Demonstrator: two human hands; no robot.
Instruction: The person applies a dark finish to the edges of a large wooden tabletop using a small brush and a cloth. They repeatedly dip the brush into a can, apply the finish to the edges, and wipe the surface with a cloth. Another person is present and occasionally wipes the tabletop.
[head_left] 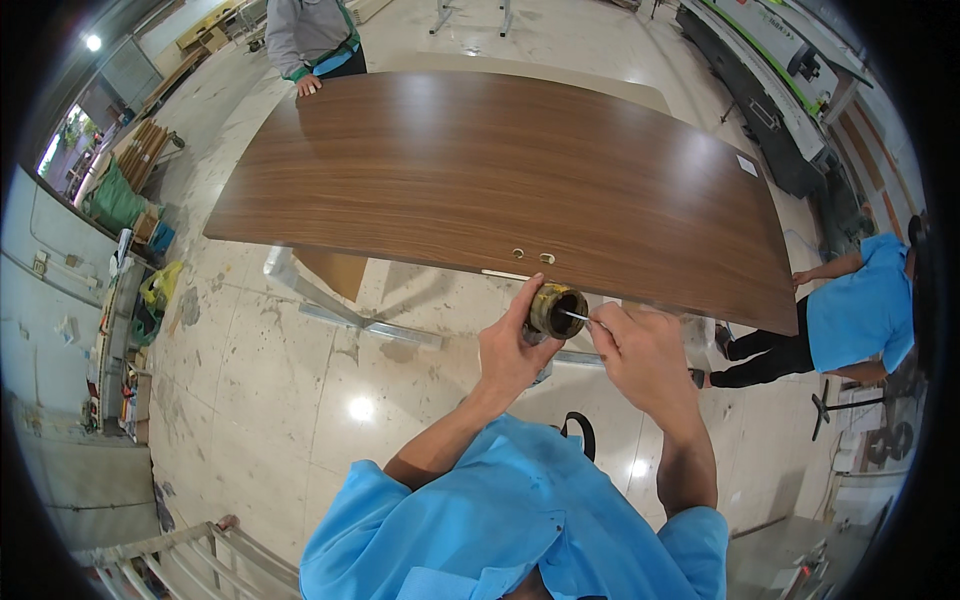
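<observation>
Pale floor (250, 370) lies under a brown panel (450, 170) — a co-worker's hand (308, 86) rests at its far-left corner; by its near edge, the left hand (513, 350) grips a jar (547, 309), a thin rod (577, 316) dips inside — the right hand (638, 352) pinches it.

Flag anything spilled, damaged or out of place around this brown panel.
The jar in the left hand looks messy: yellowish, dark residue coats its outside. The floor at the left shows dark stains or scuffs against its pale tiles. The panel has two small holes, but they look deliberately cut.
</observation>
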